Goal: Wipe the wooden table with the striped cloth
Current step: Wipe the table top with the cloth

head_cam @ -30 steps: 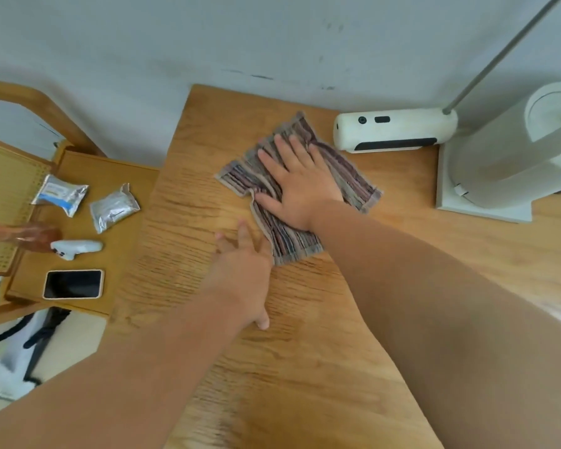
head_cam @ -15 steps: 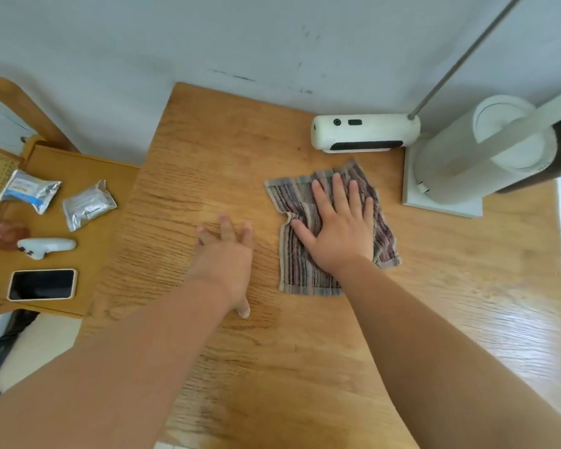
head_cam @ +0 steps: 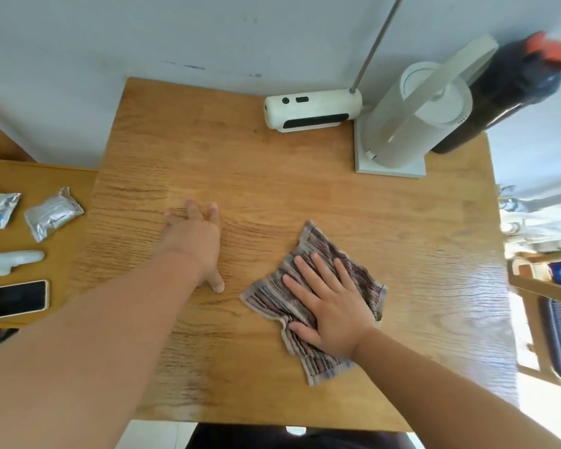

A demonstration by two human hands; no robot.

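My right hand (head_cam: 332,314) lies flat with fingers straight and spread, pressing the striped cloth (head_cam: 319,246) onto the tabletop (head_cam: 272,176), right of centre toward the near edge. Cloth is rumpled, partly under my palm. My left hand (head_cam: 193,236) rests flat on bare wood, apart from the cloth, holding nothing.

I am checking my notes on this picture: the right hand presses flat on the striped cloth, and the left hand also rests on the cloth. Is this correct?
Not quite. The head view shows the left hand resting on the bare wooden table, apart from the striped cloth. The right hand does press flat on the cloth.
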